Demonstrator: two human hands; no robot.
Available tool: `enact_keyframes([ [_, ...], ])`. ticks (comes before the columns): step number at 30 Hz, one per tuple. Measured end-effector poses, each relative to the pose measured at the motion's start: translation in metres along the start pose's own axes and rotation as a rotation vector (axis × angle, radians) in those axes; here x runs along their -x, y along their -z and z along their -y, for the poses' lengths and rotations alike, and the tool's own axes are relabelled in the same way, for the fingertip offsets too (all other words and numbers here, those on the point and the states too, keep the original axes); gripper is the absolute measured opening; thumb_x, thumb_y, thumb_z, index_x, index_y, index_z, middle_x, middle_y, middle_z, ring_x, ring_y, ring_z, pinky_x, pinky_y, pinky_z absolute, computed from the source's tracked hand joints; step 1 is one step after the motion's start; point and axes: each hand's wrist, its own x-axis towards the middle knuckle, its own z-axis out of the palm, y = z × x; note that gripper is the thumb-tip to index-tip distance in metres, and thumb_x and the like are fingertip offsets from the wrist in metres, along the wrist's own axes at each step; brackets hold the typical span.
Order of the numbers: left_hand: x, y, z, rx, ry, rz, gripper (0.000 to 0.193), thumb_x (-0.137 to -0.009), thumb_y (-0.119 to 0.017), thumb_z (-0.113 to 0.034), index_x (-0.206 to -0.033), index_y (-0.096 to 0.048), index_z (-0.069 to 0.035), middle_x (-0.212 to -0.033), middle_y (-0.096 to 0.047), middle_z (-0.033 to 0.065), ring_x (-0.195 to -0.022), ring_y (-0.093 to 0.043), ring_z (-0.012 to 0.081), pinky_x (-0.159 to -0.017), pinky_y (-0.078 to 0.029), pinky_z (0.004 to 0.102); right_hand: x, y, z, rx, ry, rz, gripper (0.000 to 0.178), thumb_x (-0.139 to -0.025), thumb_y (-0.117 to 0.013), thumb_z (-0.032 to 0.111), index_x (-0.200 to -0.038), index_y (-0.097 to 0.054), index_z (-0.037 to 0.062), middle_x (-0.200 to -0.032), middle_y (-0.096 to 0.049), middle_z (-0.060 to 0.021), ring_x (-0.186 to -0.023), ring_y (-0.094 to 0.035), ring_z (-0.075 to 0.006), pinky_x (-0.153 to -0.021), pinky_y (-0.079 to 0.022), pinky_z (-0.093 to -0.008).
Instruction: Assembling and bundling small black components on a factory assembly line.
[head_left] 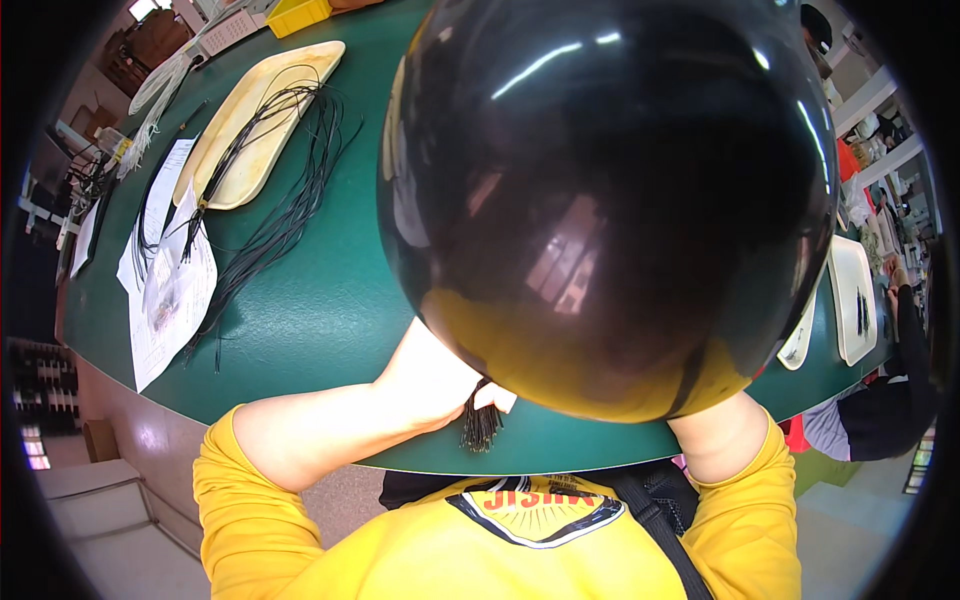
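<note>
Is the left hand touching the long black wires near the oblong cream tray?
Apart: the head view shows green tabletop between the left hand and these wires.

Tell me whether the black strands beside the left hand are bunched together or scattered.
Bunched together: the black strands form one tuft beside the left hand, fanning slightly toward their lower ends.

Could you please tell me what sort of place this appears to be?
Probably a light-assembly workshop: long black wire-like strands lie on a green worktable, some across a cream tray, and another person's dark sleeve shows at the far right near a pale tray holding dark pieces.
</note>
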Motion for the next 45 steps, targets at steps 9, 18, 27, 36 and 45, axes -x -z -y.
enact_keyframes([
  [9,-0.002,0.014,0.011,0.338,-0.076,0.321,0.02,-0.083,-0.059,-0.02,-0.085,-0.054,0.0,-0.068,-0.055,0.0067,-0.039,-0.041,0.0075,-0.034,-0.031,0.0189,0.001,0.006,0.002,0.023,0.085,-0.012,0.059,-0.08,-0.059,0.004,-0.13,-0.029,-0.0036,-0.127,-0.041,-0.016,-0.116,-0.043,-0.0234,-0.098,-0.036,-0.0352],
  [18,0.005,0.009,0.005,0.355,0.035,0.252,0.018,-0.086,-0.054,-0.02,-0.089,-0.053,-0.002,-0.065,-0.054,0.0061,-0.037,-0.038,0.0068,-0.035,-0.031,0.0188,0.012,0.009,-0.004,0.148,-0.078,0.217,0.06,-0.079,-0.06,0.004,-0.13,-0.029,-0.004,-0.127,-0.041,-0.0164,-0.115,-0.044,-0.0234,-0.098,-0.036,-0.0352],
  [27,0.005,0.005,0.004,0.379,0.038,0.26,0.021,-0.086,-0.056,-0.023,-0.085,-0.054,-0.001,-0.058,-0.05,0.005,-0.035,-0.036,0.0071,-0.034,-0.028,0.0199,0.001,0.007,-0.003,0.042,0.121,-0.036,0.061,-0.078,-0.06,0.003,-0.13,-0.028,-0.0044,-0.126,-0.042,-0.0168,-0.115,-0.044,-0.0234,-0.097,-0.036,-0.0353],
  [36,0.003,0.008,0.005,0.4,-0.007,0.25,0.021,-0.084,-0.058,-0.02,-0.089,-0.053,0.0,-0.068,-0.054,0.0079,-0.042,-0.042,0.0081,-0.035,-0.03,0.0182,0.002,0.009,-0.002,0.037,0.202,-0.047,0.062,-0.077,-0.061,0.002,-0.129,-0.028,-0.0048,-0.126,-0.042,-0.0172,-0.114,-0.045,-0.0235,-0.097,-0.036,-0.0354],
  [45,0.003,0.009,0.017,0.419,-0.001,0.273,0.028,-0.084,-0.059,-0.019,-0.099,-0.052,0.003,-0.073,-0.057,0.0109,-0.049,-0.054,0.0162,-0.043,-0.044,0.0243,0.006,0.006,-0.004,0.073,0.172,0.007,0.063,-0.076,-0.062,0.002,-0.129,-0.028,-0.0051,-0.125,-0.043,-0.0175,-0.113,-0.045,-0.0235,-0.097,-0.037,-0.0354],
])
